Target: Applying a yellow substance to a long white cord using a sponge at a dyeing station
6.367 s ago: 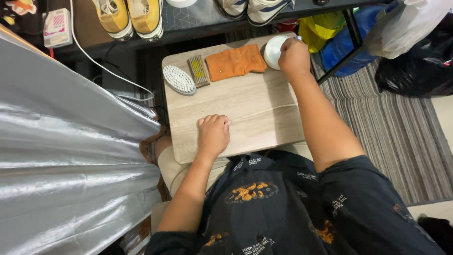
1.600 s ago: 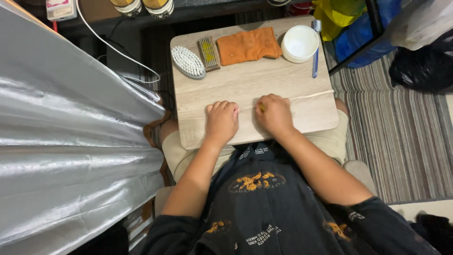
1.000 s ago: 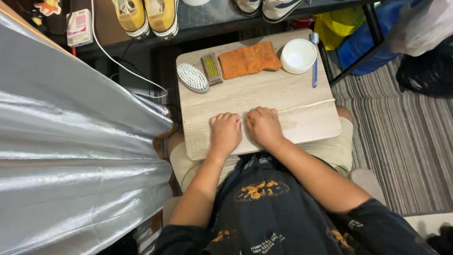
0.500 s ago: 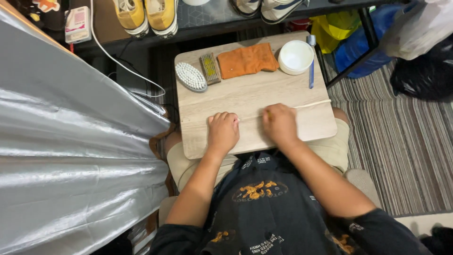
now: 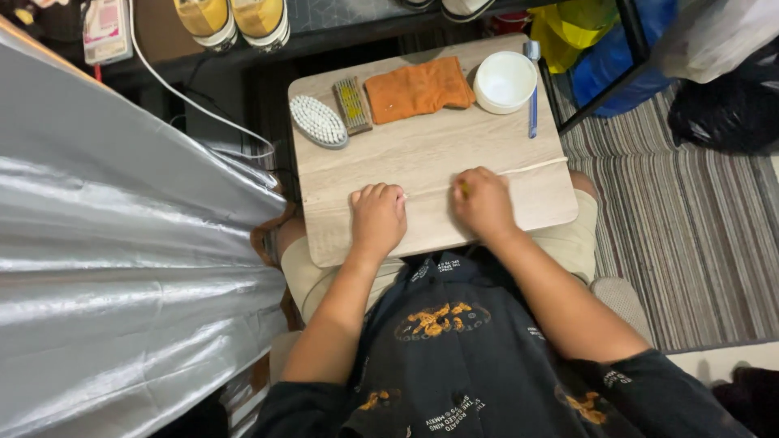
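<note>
Pale wood-grain lap tray (image 5: 389, 162) lies across the person's thighs, and both hands rest on its near edge. The left hand (image 5: 378, 219) sits knuckles up with the fingers curled under, pinching one end of a thin white shoelace (image 5: 535, 168) at its thumb side. The right hand (image 5: 484, 203) is also closed, fingers bent down over the same lace, which runs from the left hand across to the right and then on past it, lying flat on the tray toward the right edge. The two hands are near each other but apart, with a short stretch of lace showing between them.

Along the far side of the tray lie a white oval scrubbing brush (image 5: 318, 122), bristles up, just beside a small rectangular wooden-backed brush (image 5: 354, 105), then a folded orange cloth (image 5: 418, 88), then a white round bowl (image 5: 505, 81). A blue-handled toothbrush (image 5: 533, 105) lies just right of the bowl, pointing along the tray's edge.

Beyond the tray a pair of yellow sneakers (image 5: 231, 18) stands on a dark shelf. Silvery sheeting (image 5: 122, 268) fills the left, a striped rug (image 5: 690, 219) the right
</note>
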